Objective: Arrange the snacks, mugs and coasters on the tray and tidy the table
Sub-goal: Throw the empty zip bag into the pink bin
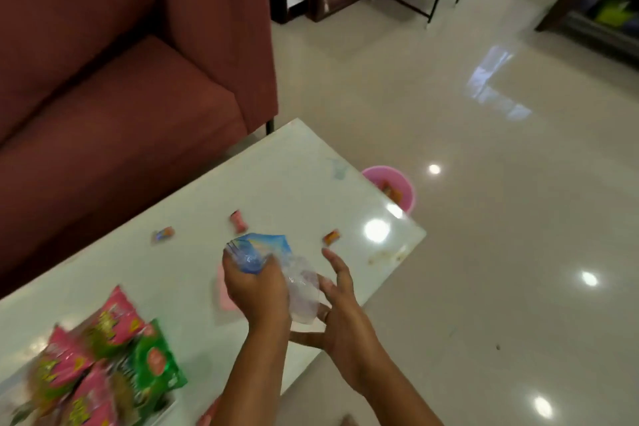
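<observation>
Left hand (254,287) clenched on crumpled blue-and-clear plastic wrapper (276,259) above the white table (276,183). Right hand (340,308) spread wide, touching the wrapper's clear end. Snack packets (103,356) piled bottom-left.

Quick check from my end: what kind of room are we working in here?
Most likely a home living room: a dark red fabric sofa stands right beside the low glossy white table, the floor is polished cream tile, and a small pink plastic bin sits on the floor by the table's edge.
</observation>
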{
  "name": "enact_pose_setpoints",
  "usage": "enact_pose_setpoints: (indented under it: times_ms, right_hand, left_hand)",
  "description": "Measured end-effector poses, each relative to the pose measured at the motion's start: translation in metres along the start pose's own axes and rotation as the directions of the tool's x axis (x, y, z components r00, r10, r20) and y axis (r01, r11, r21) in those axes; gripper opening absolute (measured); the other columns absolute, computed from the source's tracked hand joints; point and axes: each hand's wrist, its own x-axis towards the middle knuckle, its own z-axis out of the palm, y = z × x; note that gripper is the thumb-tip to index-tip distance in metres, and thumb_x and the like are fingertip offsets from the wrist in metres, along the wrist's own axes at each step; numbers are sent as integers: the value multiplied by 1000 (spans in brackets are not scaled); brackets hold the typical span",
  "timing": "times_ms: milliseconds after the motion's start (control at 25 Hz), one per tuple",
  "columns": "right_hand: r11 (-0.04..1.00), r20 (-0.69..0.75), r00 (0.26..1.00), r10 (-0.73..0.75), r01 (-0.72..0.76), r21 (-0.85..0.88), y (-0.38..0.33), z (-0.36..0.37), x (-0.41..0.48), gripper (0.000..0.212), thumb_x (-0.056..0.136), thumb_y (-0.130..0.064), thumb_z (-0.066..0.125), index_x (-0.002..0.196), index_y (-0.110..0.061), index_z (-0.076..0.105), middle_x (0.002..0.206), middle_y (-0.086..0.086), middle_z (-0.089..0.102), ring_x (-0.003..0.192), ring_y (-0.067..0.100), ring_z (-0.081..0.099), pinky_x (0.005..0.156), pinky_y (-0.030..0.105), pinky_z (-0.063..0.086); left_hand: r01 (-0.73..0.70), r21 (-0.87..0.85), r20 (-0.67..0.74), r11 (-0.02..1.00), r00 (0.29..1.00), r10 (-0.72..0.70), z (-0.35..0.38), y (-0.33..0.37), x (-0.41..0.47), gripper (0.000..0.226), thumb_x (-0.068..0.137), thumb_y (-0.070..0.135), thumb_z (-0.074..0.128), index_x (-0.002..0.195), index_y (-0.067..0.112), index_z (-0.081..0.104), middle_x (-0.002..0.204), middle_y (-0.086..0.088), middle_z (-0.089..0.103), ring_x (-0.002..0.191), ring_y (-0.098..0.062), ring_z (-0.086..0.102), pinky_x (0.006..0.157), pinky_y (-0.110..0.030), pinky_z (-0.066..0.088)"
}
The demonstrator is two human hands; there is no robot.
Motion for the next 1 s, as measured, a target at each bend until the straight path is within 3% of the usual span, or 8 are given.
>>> enact_pose_setpoints:
  times_ms: [80, 200, 240, 400, 600, 680, 880, 1000]
  right_hand:
    - [994, -20, 998, -63, 60, -93, -36, -32, 1, 52, 78, -64, 52, 127, -60, 37, 129, -22, 56, 111, 6, 62, 91, 43, 55]
    - [969, -195, 960, -200, 163, -188, -66, -63, 17, 62, 69, -73, 57, 125, -47, 50, 124, -16, 63, 109, 2, 63, 98, 36, 52]
    - [967, -252, 943, -217, 172, -189, -73, -76, 24, 61, 70, -74, 57, 123, -42, 55, 119, -12, 66, 107, 3, 64, 97, 34, 52]
    - [957, -425, 872, -242, 143, -251, -89, -129, 58, 35, 88, -50, 51, 91, -22, 70, 85, -5, 74, 82, 7, 70, 77, 28, 56]
    - [873, -548, 787, -283, -25, -487, -113, -201, 121, 49, 91, -47, 50, 56, -13, 58, 47, -2, 56, 45, 5, 53, 46, 20, 38]
    - [831, -557, 784, -274, -99, -548, -123, -238, 157, 49, 91, -42, 50, 50, -16, 50, 45, -2, 51, 43, 7, 48, 45, 25, 34]
    - [755, -551, 811, -197, -233, -613, -134, -295, 219, 42, 90, -34, 50, 52, -18, 55, 52, 2, 56, 52, 18, 54, 53, 27, 39]
    - [738, -677, 700, -228, -329, -589, -139, -341, 257, 45, 93, -40, 47, 77, -1, 65, 78, 20, 67, 77, 35, 63, 66, 32, 43]
  left_hand:
    - [-5, 22, 45, 1000, 999, 4, 55, 2, -21, 39, 72, -5, 56, 99, 24, 56, 95, 5, 59, 88, -17, 63, 83, -30, 50]
    - [-15, 75, 242, 997, 970, -4, 110, -1, -51, 5, 89, 10, 54, 92, 9, 56, 89, -14, 63, 89, -40, 65, 82, -41, 53]
    - [-4, 89, 294, 996, 955, -22, 126, -2, -57, 10, 92, 16, 54, 90, 7, 59, 87, -14, 65, 88, -39, 66, 81, -42, 55]
    - [105, 157, 420, 982, 893, -162, 187, -5, -58, 33, 90, 38, 55, 71, 12, 61, 67, -6, 65, 70, -22, 66, 65, -25, 53]
    - [384, 277, 428, 881, 772, -471, 277, -35, -31, 26, 96, 28, 47, 90, 10, 64, 83, -9, 67, 83, -24, 65, 71, -31, 53]
    - [380, 375, 400, 846, 756, -517, 315, -54, -9, 25, 94, 26, 46, 88, 10, 64, 90, -14, 68, 85, -28, 64, 72, -33, 51]
    - [128, 658, 430, 742, 746, -509, 364, -86, 22, 39, 94, 44, 43, 120, 16, 51, 111, -6, 62, 105, -31, 60, 91, -40, 50]
    - [93, 671, 441, 736, 748, -496, 384, -101, 45, 25, 90, 30, 53, 112, 21, 48, 114, -7, 64, 101, -31, 64, 88, -42, 53]
